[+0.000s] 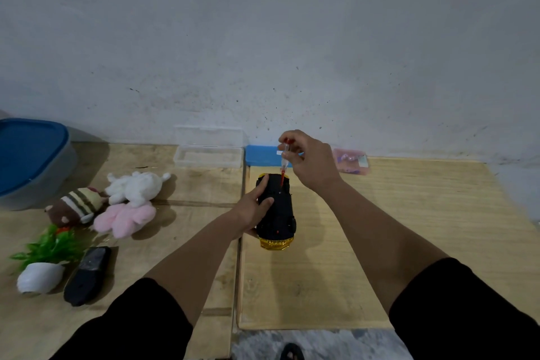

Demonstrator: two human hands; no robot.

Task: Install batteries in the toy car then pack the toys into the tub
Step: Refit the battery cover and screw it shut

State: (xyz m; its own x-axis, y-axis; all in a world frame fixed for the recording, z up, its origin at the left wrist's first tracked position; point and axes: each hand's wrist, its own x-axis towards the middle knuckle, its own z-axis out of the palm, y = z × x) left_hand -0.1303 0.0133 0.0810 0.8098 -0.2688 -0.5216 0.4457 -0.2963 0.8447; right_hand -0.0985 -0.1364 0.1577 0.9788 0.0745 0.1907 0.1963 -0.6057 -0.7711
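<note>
Toy car [277,210] lying upside down on the right-hand wooden board [380,242] of the bench, black underside facing up and yellow body showing at its near end. Left hand [253,207] rests on the car's left flank, its grip closed round the chassis with the forefinger stretched along the top and the thumb pressed on the underside. Right hand [309,159] is raised above the car's far end, its grip pinching a small screwdriver [285,162] with a clear handle and red shaft; the tool stands nearly upright, tip down on the underside near the far end. Both forearms are bare below black sleeves.

On the left-hand board, well apart from the car: a grey tub [38,172] with a blue lid [29,149] on it at the far left; a white plush toy [136,187], a pink plush toy [125,219] and a brown striped plush toy [74,207] touching one another in a cluster; nearer the viewer, a green plastic plant in a white pot [41,266] tipped on its side, with a black oblong object [87,275] just beside it. Against the wall stand an open clear plastic case [209,152], a blue box [263,155] behind the car, and a pink packet [350,161] partly hidden by the right hand.
</note>
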